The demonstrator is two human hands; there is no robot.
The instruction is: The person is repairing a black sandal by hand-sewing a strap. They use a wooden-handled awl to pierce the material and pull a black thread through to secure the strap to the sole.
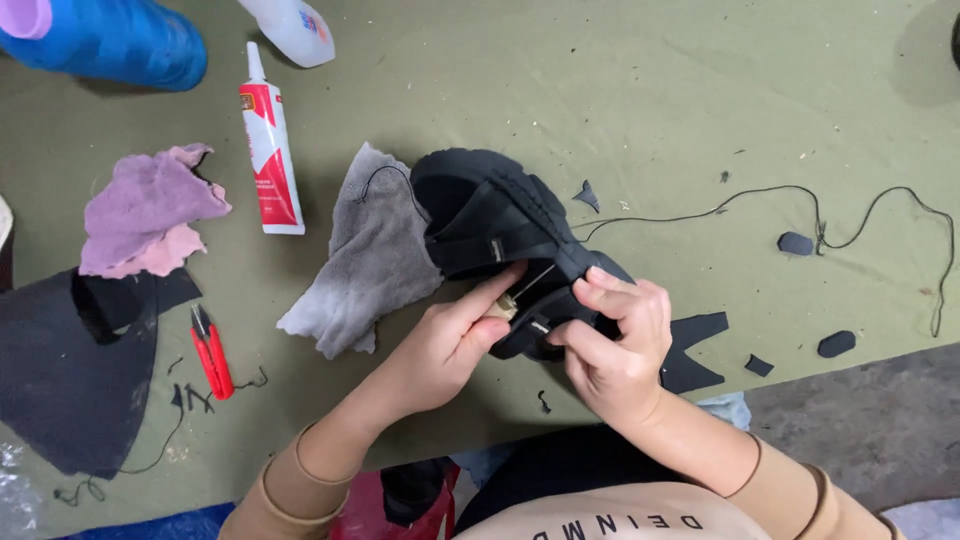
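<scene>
Black and soft, the fabric shoe with straps (490, 225) sits on the green table cloth (650, 90), and I hold its near end up with both hands. My left hand (445, 340) pinches a small tan bit (503, 306) against a strap, with a thin needle (532, 284) poking up just beside my thumb. My right hand (615, 345) is closed tight around the shoe's edge, fingers curled over the black strap. So the shoe is between my hands, touching both.

I think the sewing is partway along. The straps look in place, but the needle is in the cloth and a long black thread (800, 200) trails away over the table, so some stitches look left to do.

A grey rag (365, 255) lies under the far end of the shoe. A white and red glue tube (268, 150) lies to the left, near a purple rag (150, 210). Small red snips (212, 350) rest near a big black sheet (70, 380). Little black scraps (835, 343) lie on the right, well apart from my hands
</scene>
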